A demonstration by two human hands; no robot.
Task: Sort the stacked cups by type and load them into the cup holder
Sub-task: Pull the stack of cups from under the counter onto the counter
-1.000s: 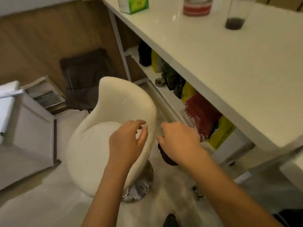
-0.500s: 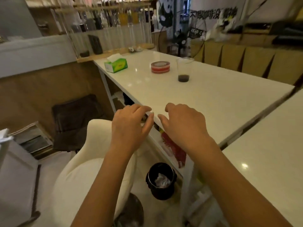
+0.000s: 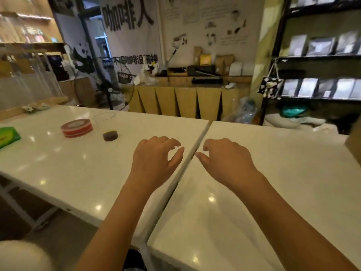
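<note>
1. Here, I see the left hand [image 3: 154,159] and right hand [image 3: 226,159] above the white tables [image 3: 273,173], fingers loosely curled, grasping nothing
2. Beyond: clear cup [image 3: 108,126] beside red-striped tin [image 3: 76,127]
3. I cannot locate stacked cups or holder

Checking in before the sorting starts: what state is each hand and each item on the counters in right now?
Left hand: empty, fingers loosely curled, above the left counter.
Right hand: empty, fingers loosely curled, above the right counter.
Clear cup: upright, nearly empty, a little dark liquid at the bottom.
Red tin: lid on, flat on the left counter.
Green box: partly out of frame.
Stacked cups, cup holder: cannot be made out.
</note>
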